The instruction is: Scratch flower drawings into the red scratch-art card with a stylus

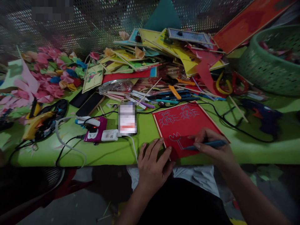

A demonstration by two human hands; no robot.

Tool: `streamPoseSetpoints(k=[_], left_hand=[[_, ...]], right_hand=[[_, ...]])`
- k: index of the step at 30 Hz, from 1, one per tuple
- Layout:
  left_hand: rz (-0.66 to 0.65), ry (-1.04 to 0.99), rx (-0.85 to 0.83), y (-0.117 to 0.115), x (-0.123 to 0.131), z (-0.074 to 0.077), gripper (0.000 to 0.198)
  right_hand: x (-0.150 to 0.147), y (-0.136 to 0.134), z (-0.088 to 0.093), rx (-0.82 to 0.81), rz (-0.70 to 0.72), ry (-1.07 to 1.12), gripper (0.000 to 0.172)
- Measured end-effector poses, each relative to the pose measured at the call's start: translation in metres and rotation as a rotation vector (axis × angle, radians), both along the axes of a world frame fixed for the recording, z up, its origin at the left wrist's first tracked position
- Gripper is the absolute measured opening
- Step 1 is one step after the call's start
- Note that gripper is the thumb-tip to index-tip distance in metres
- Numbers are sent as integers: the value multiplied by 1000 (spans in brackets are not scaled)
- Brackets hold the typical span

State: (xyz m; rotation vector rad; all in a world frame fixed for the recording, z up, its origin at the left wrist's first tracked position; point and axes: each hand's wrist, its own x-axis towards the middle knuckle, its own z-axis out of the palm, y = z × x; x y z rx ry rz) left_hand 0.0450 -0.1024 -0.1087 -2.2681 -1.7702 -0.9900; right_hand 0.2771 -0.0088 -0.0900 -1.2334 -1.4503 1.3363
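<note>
A red card [161, 120] edged with thin wooden sticks lies on the green table in front of me. Two light-blue animal-like doodles fill its upper part, and a flower shape with a stem is drawn lower down. My right hand [211, 145] is closed around a blue pen [214, 143], whose tip touches the card beside the stem's lower end. Resting flat with fingers spread, my left hand [152, 159] touches the card's lower left edge and the table. A phone [127, 118] with a lit, blurred screen lies left of the card.
A purple power strip [101, 125] with plugs and cables sits left of the phone. Glue guns lie at left, yellow [35, 125], and right, dark blue [262, 114]. Behind are piled framed cards [178, 47], sticks, pens, scissors [223, 83], paper flowers [50, 68] and a green basket [264, 67].
</note>
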Motion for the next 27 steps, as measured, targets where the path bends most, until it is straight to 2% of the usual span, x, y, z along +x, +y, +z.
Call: streamPoseSetpoints(k=[8,16,27], left_hand=[[-2,-2,-8,-1,0,0,34],[1,-12,-23,-1,0,-2,33],[-6,-25,-29,-2,-1,-3,33]], right_hand=[[-2,-2,2,0,37,-46,31],[2,-3,-3,28,3,89,27],[2,-5,0,0,42,18,28]])
